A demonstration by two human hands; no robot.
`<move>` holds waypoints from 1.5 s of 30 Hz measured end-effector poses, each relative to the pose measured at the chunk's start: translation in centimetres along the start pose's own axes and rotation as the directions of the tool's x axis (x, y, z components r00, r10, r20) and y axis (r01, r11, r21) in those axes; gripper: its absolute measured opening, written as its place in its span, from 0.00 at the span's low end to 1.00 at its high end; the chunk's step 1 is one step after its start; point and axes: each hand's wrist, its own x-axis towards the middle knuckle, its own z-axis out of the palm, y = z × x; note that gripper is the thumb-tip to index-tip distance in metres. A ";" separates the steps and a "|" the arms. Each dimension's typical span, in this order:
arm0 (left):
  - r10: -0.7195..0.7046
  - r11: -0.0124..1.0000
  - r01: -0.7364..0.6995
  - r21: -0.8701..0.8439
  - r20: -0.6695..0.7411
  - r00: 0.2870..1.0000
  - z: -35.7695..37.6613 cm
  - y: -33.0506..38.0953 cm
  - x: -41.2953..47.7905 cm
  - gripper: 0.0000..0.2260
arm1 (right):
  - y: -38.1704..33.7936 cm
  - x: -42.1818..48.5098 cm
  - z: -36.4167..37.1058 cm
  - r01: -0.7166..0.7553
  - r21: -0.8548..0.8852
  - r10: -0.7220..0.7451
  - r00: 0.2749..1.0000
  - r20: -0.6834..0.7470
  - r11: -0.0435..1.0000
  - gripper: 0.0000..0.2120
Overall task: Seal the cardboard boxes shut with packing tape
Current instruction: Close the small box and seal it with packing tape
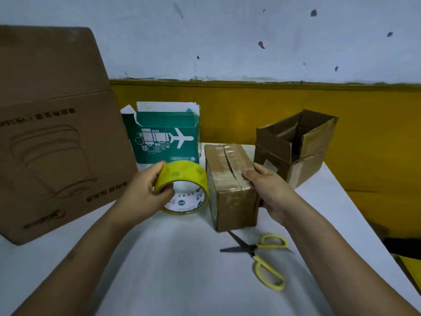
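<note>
The fingers [159,168] of the left hand [141,195] are curled round a roll of tape [185,179], with the thumb hooked into its core. The yellow roll is held up on edge just left of the small box [232,197], close to it or just touching. The right hand [271,192] clasps that box at its right top edge. Its thumb and first finger [262,168] lie on the lid and the rest of the hand goes down the side wall.

The small box stands mid-desk with its flaps folded down and meeting in a seam along the top, where scraps of old tape show. I can see no loose strip coming off the roll, so this looks like the start of sealing this box.

The next move calls for finding the tape's free end and sticking it down at one end of the seam. The strip then has to be drawn along the seam while the right hand keeps the flaps flat.

The scissors [262,249] lie open on the desk [182,277] just in front of the box, handy for the cut. Behind and to the right is an open box [293,147], and a green box [166,137] and a big box [52,137] stand to the left.
</note>
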 end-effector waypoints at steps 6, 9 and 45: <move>-0.050 0.997 0.049 -0.053 -0.030 0.998 2.6 -1.4 -1.0 0.07 | -0.3 -0.6 0.0 0.208 -0.426 -0.250 0.967 -0.045 0.881 0.24; -0.074 0.995 0.067 -0.073 -0.091 0.993 3.4 -1.6 -1.7 0.10 | 0.1 -1.6 1.0 0.436 -0.826 -0.638 0.760 0.125 0.358 0.24; -0.403 0.608 0.710 -0.356 0.632 0.662 8.1 4.5 2.6 0.07 | 8.3 -11.8 -6.3 0.333 -0.928 -0.284 0.917 0.279 0.165 0.23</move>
